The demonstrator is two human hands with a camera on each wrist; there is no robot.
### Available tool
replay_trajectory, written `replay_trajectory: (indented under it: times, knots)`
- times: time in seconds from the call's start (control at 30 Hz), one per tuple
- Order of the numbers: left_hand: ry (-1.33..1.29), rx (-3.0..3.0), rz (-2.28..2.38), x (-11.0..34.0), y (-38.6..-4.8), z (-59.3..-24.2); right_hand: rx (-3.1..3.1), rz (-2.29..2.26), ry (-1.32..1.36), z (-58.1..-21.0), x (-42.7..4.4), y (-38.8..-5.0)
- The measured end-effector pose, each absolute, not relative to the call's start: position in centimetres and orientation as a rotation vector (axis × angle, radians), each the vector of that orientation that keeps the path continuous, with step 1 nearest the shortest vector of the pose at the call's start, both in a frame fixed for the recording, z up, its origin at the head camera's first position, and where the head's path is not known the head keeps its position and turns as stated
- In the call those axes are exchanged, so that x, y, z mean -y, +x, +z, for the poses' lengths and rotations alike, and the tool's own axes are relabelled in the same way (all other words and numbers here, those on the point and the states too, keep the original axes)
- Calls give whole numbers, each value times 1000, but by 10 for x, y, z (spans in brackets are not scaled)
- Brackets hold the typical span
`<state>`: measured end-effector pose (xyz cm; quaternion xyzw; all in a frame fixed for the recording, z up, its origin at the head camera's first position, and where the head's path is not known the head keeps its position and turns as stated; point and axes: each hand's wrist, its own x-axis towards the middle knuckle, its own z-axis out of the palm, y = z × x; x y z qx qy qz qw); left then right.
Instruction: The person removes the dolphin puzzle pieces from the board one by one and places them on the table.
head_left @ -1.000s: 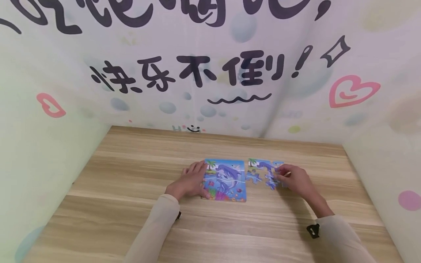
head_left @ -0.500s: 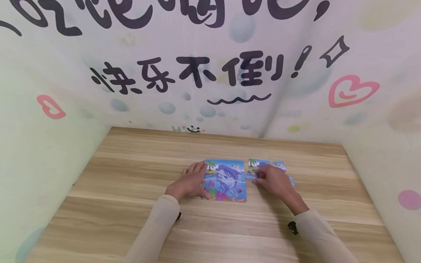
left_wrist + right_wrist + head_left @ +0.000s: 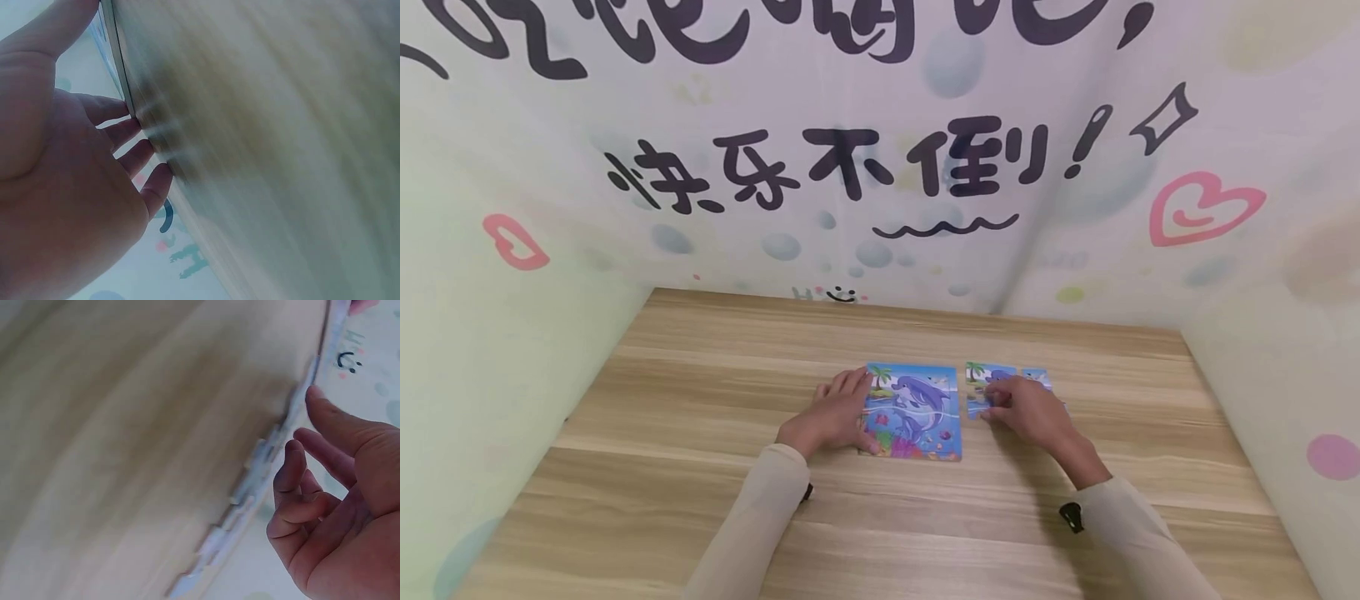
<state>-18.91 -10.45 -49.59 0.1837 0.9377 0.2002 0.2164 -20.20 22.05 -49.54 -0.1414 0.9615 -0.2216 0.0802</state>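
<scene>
A square dolphin picture board [image 3: 917, 408] lies flat on the table in the head view. My left hand [image 3: 835, 414] rests along its left edge, thumb near the lower corner and fingers extended towards the upper one. To the right of the board are several loose jigsaw pieces [image 3: 988, 372] with a matching dolphin picture. Over them, my right hand [image 3: 1033, 414] pinches a blue jigsaw piece [image 3: 975, 407] at the lower left of the group, just below the palm-tree piece. The right hand hides some of the other pieces. In the right wrist view, jigsaw pieces [image 3: 250, 478] show edge-on beside the fingers.
The wood-grain table [image 3: 700, 375] meets a printed back wall [image 3: 760, 267] with large lettering and bubbles. Pale side walls stand to the left and right. Another jigsaw piece [image 3: 1036, 376] lies behind the right hand's knuckles.
My right hand has moved left from the right-hand pieces to the lower-left piece, then shifted only slightly. The left hand and the board have stayed in place.
</scene>
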Motion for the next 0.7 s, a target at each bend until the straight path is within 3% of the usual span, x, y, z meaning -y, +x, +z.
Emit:
replay_trajectory:
  times: [0.37,0.7]
  knots:
    - [533,-2559,515,105,-190,-493,-2802,-872,-527,-494,-168,-195]
    - [531,-2509,482,103,-190,-492,-2776,-752,-640,-498,-109,-179]
